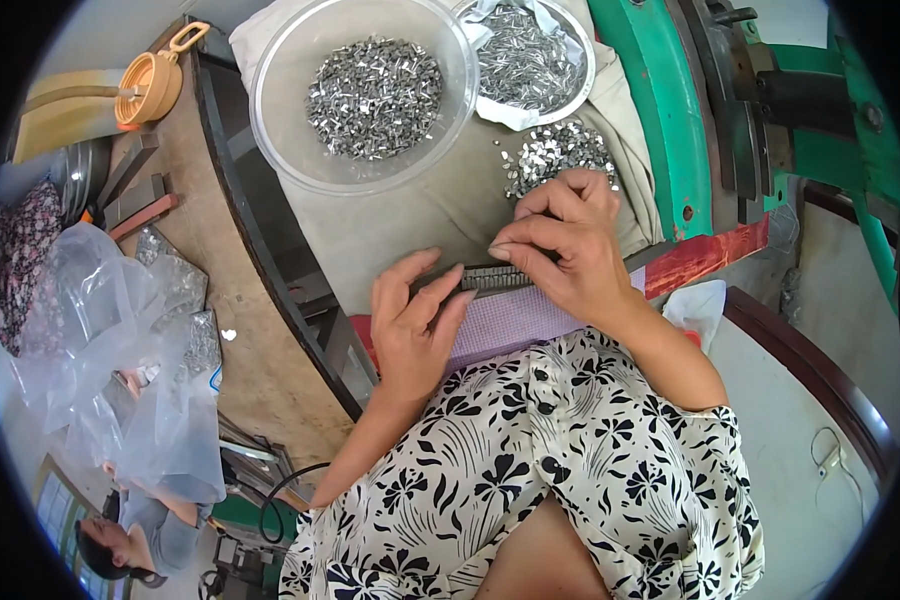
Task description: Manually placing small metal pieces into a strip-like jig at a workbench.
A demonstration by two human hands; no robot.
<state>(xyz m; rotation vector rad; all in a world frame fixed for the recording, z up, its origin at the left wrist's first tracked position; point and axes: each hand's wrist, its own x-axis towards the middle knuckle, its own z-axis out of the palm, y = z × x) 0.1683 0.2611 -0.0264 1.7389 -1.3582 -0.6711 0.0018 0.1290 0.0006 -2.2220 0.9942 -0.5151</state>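
In front of me a short dark slotted strip [497, 277] lies at the near edge of the cloth-covered work surface. The thumb and index finger of my left hand [410, 325] close on its left end, the other fingers curled loosely above. Over the strip's right part, my right hand [575, 245] has thumb and index finger pinched together; whatever is between the tips is too small to make out. Just beyond my right hand is a loose pile of small shiny metal pieces [560, 150]. A purple cloth [505, 322] lies between the strip and my body.
A clear round tub [270, 120] holds many short metal pieces. Beside it, a white bowl [587, 75] contains thin metal pins. Green machinery [645, 110] borders the right side. Plastic bags [130, 370] and an orange cup-shaped holder [150, 88] are left; another person [145, 535] is at lower left.
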